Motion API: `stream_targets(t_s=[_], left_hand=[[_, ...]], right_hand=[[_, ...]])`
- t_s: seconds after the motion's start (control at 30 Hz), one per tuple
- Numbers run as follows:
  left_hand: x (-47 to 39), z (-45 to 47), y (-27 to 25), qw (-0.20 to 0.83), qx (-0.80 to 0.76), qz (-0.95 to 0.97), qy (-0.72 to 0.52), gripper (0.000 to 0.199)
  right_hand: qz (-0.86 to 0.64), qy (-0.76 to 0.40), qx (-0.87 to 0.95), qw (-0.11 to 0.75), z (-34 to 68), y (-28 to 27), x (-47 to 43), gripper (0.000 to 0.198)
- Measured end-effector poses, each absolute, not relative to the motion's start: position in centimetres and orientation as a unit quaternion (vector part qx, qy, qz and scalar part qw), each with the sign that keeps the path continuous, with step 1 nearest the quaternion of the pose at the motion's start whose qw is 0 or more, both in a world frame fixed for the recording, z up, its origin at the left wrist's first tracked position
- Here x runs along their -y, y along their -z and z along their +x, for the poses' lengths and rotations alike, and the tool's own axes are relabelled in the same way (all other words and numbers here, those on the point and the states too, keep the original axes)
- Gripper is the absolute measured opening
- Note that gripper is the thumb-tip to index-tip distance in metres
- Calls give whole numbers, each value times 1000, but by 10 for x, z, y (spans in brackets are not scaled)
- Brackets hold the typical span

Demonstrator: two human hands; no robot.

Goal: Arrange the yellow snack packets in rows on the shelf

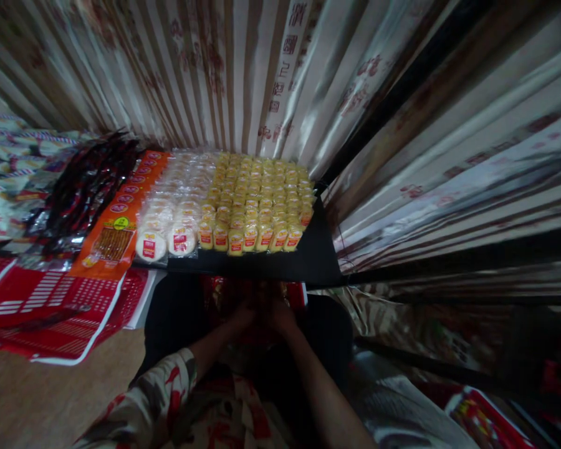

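My left hand and my right hand reach down between my knees into a red basket, just under the near edge of the black table. Deep shadow covers the fingers of both, so what they touch or hold is unclear. Small yellowish packets show dimly inside, by the left hand. Above, on the table, stand neat rows of yellow wrapped snack packets with red labels. Left of them lie round white wrapped snacks in rows.
Orange snack bags, dark glossy packets and white-blue packages fill the table's left side. A red basket with a white rim stands at lower left. Striped curtains hang behind. Another container sits at lower right.
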State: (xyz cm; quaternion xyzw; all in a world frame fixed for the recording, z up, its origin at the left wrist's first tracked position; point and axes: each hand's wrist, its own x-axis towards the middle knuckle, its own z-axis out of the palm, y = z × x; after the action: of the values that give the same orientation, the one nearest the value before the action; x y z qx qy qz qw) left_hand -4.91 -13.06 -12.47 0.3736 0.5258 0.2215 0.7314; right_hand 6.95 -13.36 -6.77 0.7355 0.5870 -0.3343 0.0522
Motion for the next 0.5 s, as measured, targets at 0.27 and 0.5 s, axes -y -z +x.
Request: stream_targets(t_s=[0.27, 0.5], left_hand=[[129, -49, 79, 673, -538, 383, -331, 36], [131, -56, 45, 682, -489, 403, -364, 65]], right_hand=[[712, 441, -521, -165, 74, 39, 145, 36], [628, 564, -419, -335, 77, 20, 161, 52]])
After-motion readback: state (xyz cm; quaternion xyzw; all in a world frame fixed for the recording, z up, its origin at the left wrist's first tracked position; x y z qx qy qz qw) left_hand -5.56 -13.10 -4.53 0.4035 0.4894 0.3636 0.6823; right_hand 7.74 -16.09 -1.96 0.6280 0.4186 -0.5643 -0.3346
